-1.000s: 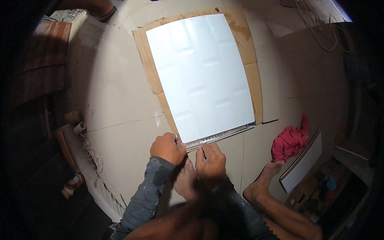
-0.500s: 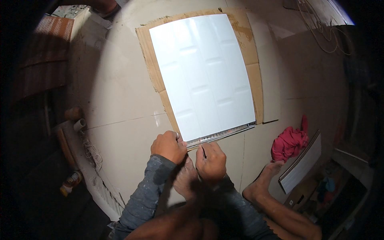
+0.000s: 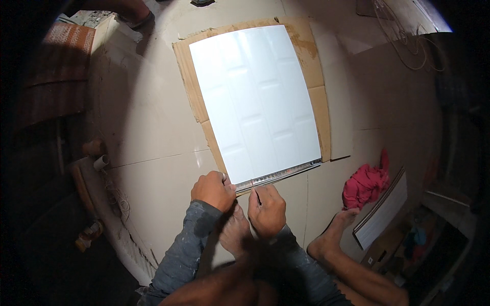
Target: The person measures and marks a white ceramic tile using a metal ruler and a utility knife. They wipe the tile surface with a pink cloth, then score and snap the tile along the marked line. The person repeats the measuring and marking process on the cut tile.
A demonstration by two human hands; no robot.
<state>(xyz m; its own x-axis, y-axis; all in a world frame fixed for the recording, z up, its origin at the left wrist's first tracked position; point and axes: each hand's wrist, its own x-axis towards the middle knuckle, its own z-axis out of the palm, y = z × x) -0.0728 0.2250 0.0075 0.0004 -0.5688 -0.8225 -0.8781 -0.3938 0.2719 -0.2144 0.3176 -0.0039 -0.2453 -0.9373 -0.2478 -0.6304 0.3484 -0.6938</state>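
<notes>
A white wall tile [image 3: 258,102] with a raised brick pattern lies on a sheet of cardboard [image 3: 317,102]. Along its near edge runs a steel ruler [image 3: 286,172]. My left hand [image 3: 212,191] is closed at the ruler's left end, by the tile's near left corner; its fingertips are partly hidden. Beside it, my right hand [image 3: 268,206] is closed around a thin pencil-like marker [image 3: 252,183], its point at the ruler and tile edge. Most of the marker is hidden in the fist.
My bare feet are on the tiled floor [image 3: 153,137] near the work. To the right lie a crumpled red cloth [image 3: 365,186] and a leaning tile [image 3: 380,211]. A cable [image 3: 408,46] lies far right. Another person's foot [image 3: 140,20] shows at the far left.
The view has shifted slightly, and a dark object now shows at the top edge. Both hands stay at the ruler, with the marker's point still against the tile's near edge.
</notes>
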